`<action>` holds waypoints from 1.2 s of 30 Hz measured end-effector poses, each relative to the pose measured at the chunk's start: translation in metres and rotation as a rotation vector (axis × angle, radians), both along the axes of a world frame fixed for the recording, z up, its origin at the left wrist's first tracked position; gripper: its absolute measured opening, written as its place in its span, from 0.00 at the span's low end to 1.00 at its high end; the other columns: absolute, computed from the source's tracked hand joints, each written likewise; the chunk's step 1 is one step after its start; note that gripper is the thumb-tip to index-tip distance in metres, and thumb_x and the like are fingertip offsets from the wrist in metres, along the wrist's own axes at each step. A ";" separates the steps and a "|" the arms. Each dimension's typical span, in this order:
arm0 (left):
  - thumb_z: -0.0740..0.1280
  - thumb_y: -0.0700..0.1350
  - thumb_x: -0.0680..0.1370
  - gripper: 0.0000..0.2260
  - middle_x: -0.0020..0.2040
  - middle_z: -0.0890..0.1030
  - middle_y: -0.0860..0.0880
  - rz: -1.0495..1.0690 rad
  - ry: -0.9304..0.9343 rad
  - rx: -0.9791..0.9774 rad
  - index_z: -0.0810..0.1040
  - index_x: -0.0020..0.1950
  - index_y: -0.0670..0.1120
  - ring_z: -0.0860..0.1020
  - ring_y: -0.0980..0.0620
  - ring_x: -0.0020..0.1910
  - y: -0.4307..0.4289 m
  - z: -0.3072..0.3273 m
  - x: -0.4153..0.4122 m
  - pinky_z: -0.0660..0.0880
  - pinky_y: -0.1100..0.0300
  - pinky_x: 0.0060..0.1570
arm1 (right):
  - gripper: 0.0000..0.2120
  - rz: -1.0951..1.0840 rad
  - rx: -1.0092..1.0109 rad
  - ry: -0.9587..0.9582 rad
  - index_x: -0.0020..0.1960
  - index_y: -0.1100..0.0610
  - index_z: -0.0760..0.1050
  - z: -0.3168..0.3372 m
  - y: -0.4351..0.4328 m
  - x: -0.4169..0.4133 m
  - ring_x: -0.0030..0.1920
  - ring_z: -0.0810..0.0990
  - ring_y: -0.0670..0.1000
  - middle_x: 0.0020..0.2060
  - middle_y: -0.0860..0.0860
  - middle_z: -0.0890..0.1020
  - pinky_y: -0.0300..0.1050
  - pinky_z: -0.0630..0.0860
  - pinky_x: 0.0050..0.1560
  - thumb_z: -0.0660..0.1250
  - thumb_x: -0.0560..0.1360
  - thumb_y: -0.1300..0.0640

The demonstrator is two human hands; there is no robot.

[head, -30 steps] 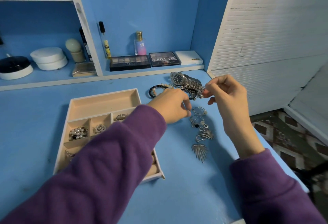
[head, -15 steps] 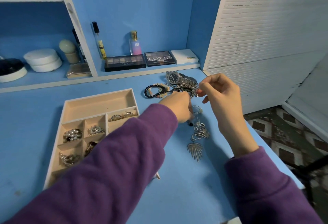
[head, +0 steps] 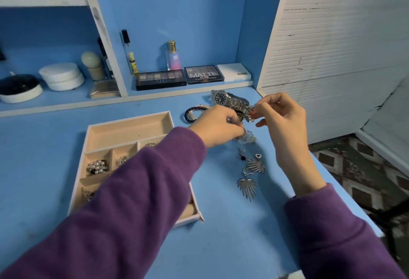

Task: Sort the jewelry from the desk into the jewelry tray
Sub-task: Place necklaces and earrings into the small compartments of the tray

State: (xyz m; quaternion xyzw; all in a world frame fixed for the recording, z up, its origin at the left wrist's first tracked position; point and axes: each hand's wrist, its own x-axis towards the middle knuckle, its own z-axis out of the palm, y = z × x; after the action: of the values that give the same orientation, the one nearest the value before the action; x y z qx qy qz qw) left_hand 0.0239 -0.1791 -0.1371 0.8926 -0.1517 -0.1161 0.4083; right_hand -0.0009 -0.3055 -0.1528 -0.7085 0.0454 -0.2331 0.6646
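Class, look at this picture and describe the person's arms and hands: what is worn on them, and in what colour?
Both arms are in long sleeves of plain purple, soft fleece-like cloth without print or markings: the left sleeve and the right sleeve end at the wrists. The left hand and right hand are bare: no gloves, and no ring or watch shows on them.

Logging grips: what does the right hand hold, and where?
The right hand pinches a small silver piece by one end, thumb and forefinger; its kind is unclear.
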 end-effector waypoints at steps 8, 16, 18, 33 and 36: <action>0.70 0.45 0.70 0.04 0.35 0.83 0.52 0.070 -0.094 -0.060 0.78 0.36 0.50 0.78 0.56 0.35 0.047 0.018 -0.018 0.72 0.60 0.37 | 0.08 0.102 -0.031 -0.044 0.36 0.59 0.73 0.002 0.009 -0.005 0.34 0.78 0.49 0.31 0.54 0.80 0.39 0.74 0.36 0.64 0.69 0.70; 0.71 0.43 0.70 0.02 0.37 0.83 0.48 0.276 -0.217 -0.233 0.79 0.39 0.47 0.77 0.57 0.35 0.148 0.018 -0.063 0.73 0.63 0.40 | 0.11 0.336 0.017 -0.058 0.38 0.56 0.75 0.007 0.048 -0.017 0.32 0.76 0.45 0.28 0.47 0.78 0.35 0.73 0.34 0.65 0.71 0.72; 0.71 0.42 0.70 0.02 0.36 0.82 0.50 0.333 -0.233 -0.274 0.79 0.39 0.48 0.77 0.58 0.34 0.170 0.011 -0.073 0.73 0.63 0.40 | 0.11 0.414 0.042 -0.051 0.38 0.57 0.75 0.010 0.064 -0.022 0.31 0.76 0.46 0.27 0.47 0.79 0.35 0.73 0.34 0.64 0.71 0.73; 0.68 0.41 0.73 0.05 0.34 0.79 0.54 0.581 -0.346 -0.454 0.77 0.40 0.50 0.76 0.62 0.34 0.206 -0.023 -0.082 0.72 0.68 0.36 | 0.07 0.799 -0.197 0.002 0.40 0.58 0.78 0.032 0.153 -0.043 0.36 0.80 0.50 0.33 0.53 0.81 0.43 0.76 0.42 0.68 0.71 0.68; 0.68 0.42 0.74 0.04 0.34 0.80 0.54 0.610 -0.346 -0.435 0.77 0.40 0.50 0.76 0.61 0.34 0.210 -0.023 -0.082 0.73 0.64 0.38 | 0.07 0.826 -0.252 0.010 0.41 0.58 0.78 0.032 0.164 -0.046 0.33 0.77 0.51 0.33 0.57 0.79 0.41 0.75 0.36 0.67 0.72 0.69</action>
State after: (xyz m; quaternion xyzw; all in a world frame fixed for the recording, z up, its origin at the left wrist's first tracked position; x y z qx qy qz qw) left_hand -0.0585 0.0309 -0.1598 0.7958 0.0323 0.1970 0.5717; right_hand -0.0469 -0.1414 -0.1213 -0.7438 -0.2677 0.0521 0.6103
